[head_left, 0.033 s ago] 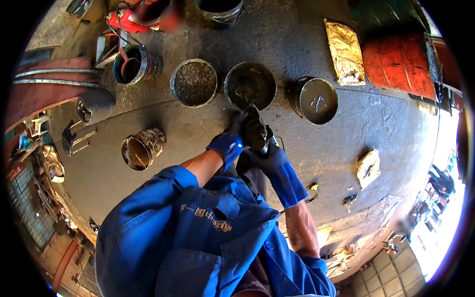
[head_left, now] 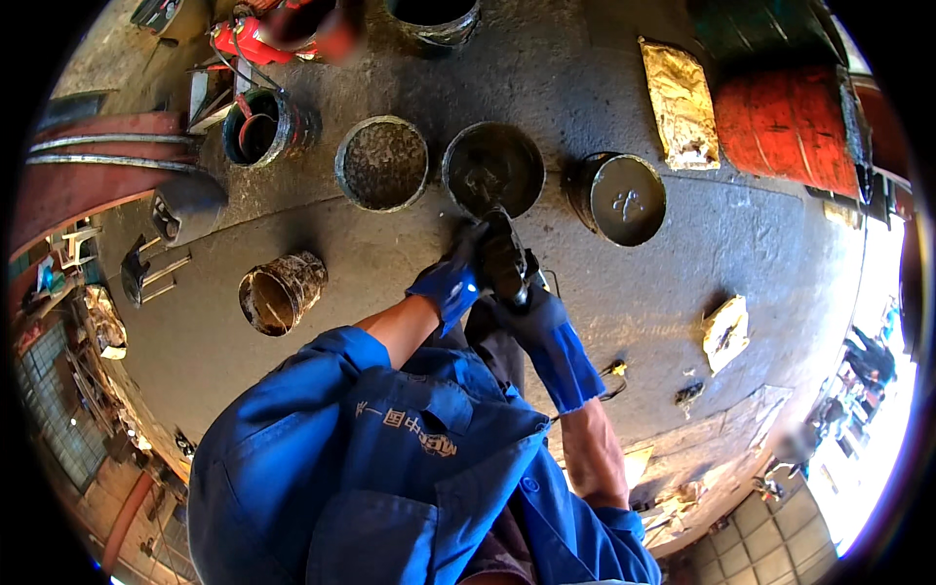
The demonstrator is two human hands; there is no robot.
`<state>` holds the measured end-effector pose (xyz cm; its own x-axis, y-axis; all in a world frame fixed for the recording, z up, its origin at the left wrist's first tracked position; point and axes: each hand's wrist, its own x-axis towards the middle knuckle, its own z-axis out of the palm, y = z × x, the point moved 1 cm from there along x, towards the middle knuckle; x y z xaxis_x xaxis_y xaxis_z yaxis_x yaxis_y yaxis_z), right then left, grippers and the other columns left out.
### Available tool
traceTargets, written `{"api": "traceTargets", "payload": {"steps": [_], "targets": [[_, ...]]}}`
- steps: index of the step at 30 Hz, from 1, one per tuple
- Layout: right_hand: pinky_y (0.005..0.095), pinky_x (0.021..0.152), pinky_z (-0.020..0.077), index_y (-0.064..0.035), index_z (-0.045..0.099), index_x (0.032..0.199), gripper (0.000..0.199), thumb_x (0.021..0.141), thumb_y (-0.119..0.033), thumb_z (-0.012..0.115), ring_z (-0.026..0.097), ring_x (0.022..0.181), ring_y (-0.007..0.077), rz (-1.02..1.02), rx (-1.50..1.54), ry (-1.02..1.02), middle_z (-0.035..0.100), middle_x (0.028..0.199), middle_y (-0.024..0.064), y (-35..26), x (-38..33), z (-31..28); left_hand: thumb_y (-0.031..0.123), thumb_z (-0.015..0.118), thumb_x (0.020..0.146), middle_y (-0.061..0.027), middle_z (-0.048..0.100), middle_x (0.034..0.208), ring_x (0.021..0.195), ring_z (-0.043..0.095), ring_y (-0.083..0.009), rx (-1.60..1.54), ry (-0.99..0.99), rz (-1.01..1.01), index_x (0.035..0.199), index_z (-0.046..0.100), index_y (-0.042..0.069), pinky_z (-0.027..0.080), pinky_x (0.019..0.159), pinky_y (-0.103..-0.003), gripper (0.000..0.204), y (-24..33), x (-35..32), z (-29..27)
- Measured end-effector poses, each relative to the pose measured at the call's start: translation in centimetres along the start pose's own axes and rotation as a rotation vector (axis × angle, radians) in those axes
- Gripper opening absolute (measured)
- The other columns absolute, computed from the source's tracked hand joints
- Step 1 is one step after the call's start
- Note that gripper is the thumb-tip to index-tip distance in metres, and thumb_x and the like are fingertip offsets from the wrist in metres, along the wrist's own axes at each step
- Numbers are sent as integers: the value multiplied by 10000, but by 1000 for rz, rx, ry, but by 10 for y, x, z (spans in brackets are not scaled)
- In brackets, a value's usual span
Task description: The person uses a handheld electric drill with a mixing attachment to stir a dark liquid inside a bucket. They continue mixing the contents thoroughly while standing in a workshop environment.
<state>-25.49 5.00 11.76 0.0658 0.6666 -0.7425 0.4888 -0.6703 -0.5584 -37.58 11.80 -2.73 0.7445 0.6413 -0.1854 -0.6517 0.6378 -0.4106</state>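
toward the left of centre, my left hand [head_left: 450, 283], in a blue glove, was curled shut round the dark greasy tool [head_left: 504, 255]. just right of it my right hand [head_left: 534, 314] was clamped on the same tool, its tip at the near rim of the open bucket [head_left: 493, 168] at upper centre. it looked stiff, heavy and slippery; best gripped low with both hands.
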Motion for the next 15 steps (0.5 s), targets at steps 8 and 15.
{"api": "traceTargets", "payload": {"steps": [8,15], "targets": [[348,693,591,-45,712,1102,468,833,-404,844,740,758,169,98,131,-123,762,851,97,-34,-36,-34,621,458,1002,-161,750,1020,887,722,-357,-36,-118,-190,1003,699,201,607,837,-532,484,20,4,-44],[327,624,580,-48,704,1097,425,842,-359,842,712,662,139,100,202,-93,738,767,66,-14,-56,-31,705,468,973,-224,731,1008,846,705,-424,166,410,-162,1000,687,57,607,820,-539,685,4,4,-42]]}}
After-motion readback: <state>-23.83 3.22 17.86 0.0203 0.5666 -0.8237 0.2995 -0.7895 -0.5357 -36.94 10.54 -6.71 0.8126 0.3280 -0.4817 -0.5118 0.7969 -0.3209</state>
